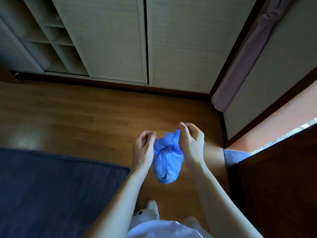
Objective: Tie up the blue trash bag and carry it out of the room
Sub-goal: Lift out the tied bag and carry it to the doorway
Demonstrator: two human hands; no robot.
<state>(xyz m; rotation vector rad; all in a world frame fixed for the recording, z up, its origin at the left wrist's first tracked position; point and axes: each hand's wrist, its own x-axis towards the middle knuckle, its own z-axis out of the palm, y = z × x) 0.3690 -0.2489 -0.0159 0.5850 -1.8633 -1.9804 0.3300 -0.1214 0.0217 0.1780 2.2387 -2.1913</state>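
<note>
Right now you hold the blue trash bag (167, 166) in the air in front of your body, with 2 hands on it and the wooden floor (85, 117) underneath. Your left hand (144, 149) is on the bag's left side, fingers curled, pinching the crumpled plastic at the bag's upper left corner. Your right hand (191, 143) is on the bag's right side and slightly farther from you, with its fingertips clenched on the other loose end of plastic, which sticks up above the bag. Between your 2 hands the neck of the bag is gathered into a knot (169, 148), and the filled, rounded body hangs below the knot, touching nothing but your hands.

Left of the bag and nearer to you, a dark blue mat (51, 186) lies flat on the floor. Beyond the bag, past the stretch of bare floor, stand pale wardrobe doors (116, 40), and farther left of them are open shelves (51, 36). Beyond the bag to the right, a tied-back mauve curtain (248, 57) hangs along the wall. Right of the bag, a dark wooden door (283, 186) stands ajar, with a strip of daylight showing at its upper edge. Below the bag, close to your body, 1 foot in a white sock (152, 207) shows on the floor, and your white shirt (163, 229) fills the lower edge of the view.
</note>
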